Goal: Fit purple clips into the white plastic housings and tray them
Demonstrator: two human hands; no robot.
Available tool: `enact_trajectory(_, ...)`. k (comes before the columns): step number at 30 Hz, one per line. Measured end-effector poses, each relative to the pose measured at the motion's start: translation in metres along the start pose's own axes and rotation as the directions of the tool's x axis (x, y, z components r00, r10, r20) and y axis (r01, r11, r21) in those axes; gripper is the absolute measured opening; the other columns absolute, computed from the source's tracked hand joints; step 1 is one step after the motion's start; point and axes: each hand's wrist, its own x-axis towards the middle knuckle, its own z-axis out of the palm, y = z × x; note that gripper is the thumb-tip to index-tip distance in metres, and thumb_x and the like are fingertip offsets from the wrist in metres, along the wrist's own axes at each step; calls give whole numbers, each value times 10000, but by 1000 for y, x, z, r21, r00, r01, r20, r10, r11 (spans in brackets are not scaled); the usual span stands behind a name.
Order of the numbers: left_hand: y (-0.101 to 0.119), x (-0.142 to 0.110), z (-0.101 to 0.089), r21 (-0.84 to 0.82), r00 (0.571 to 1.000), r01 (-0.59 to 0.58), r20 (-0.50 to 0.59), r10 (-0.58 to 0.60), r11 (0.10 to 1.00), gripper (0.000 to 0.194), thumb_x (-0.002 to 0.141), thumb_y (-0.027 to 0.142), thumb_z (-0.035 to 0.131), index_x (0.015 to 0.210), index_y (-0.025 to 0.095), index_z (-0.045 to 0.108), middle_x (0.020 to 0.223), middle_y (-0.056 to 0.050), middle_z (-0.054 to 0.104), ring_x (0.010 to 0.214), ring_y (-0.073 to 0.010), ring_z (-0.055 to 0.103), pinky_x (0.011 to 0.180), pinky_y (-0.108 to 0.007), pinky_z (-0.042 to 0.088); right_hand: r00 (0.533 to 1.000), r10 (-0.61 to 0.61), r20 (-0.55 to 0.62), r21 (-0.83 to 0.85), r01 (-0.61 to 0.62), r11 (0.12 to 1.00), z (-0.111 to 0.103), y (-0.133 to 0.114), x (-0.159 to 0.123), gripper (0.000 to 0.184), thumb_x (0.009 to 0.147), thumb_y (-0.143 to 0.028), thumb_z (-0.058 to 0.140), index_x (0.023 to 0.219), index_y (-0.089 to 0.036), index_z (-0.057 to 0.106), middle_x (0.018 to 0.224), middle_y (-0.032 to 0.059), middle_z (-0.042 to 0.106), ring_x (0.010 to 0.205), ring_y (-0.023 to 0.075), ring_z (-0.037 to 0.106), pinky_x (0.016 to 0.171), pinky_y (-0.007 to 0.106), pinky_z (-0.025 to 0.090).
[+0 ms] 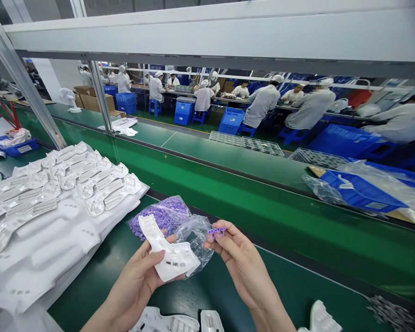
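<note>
My left hand [143, 269] grips a curved white plastic shell [173, 258], its thumb pressed on the face near a row of small slots. The shell is tilted, with its narrow end pointing up and away. To the right of it, my right hand [235, 253] pinches a small purple plastic part [216, 231] between thumb and fingers. The part has several little loops in a row and stays apart from the shell. Just behind the shell lies a clear plastic bag [169, 210] full of similar purple pieces, its loose end [202, 230] spread between my hands.
Many white shells [100, 180] lie in rows on white foam sheeting [72, 230] at left. More white pieces [174, 323] sit at the front edge. Small grey parts [394, 313] are heaped at lower right. A green belt [200, 152] and blue bin [363, 189] lie beyond; people work farther back.
</note>
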Motion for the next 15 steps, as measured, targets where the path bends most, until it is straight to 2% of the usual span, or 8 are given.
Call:
enact_trajectory(3, -1, 4, -4, 106, 996, -84, 11, 84, 991, 563, 787, 276, 643, 1300, 149, 448, 1292, -149, 524, 1104, -307, 550, 824, -396, 516, 998, 14, 54, -174, -4, 985, -1, 1, -1, 387, 822, -443, 592, 1118, -201, 527, 704, -8, 539, 620, 135, 516, 664, 283, 457)
enact_trajectory(6, 2, 4, -7, 224, 997, -75, 24, 71, 972, 490, 796, 348, 625, 1226, 143, 513, 1258, -152, 543, 1023, -296, 574, 715, -355, 509, 993, -26, 112, -279, 57, 958, -1, 9, 2, 461, 816, -453, 584, 1203, -219, 494, 814, 11, 532, 646, 128, 484, 604, 253, 446)
enact_trajectory(9, 4, 1, -8, 379, 999, -33, 52, 14, 925, 472, 783, 380, 631, 1203, 178, 560, 1247, -113, 555, 975, -247, 577, 731, -306, 468, 984, -49, 170, -361, 109, 926, 2, 18, 3, 373, 794, -463, 600, 1074, -225, 533, 848, 22, 528, 693, 147, 506, 574, 249, 454)
enact_trajectory(11, 5, -1, -8, 463, 995, -43, 102, -5, 885, 470, 767, 400, 643, 1188, 196, 592, 1261, -100, 546, 1034, -253, 551, 806, -304, 441, 975, -21, 219, -467, 123, 876, 5, 19, 1, 252, 819, -443, 572, 939, -222, 566, 796, 17, 545, 698, 157, 523, 602, 260, 464)
enact_trajectory(15, 4, -1, -8, 631, 967, -193, 251, 37, 752, 399, 790, 427, 606, 1134, 229, 648, 1334, -80, 482, 1226, -302, 403, 974, -366, 354, 956, -9, 292, -614, 195, 764, 11, 14, -6, 167, 870, -368, 516, 844, -236, 615, 812, 28, 603, 748, 184, 562, 646, 280, 467)
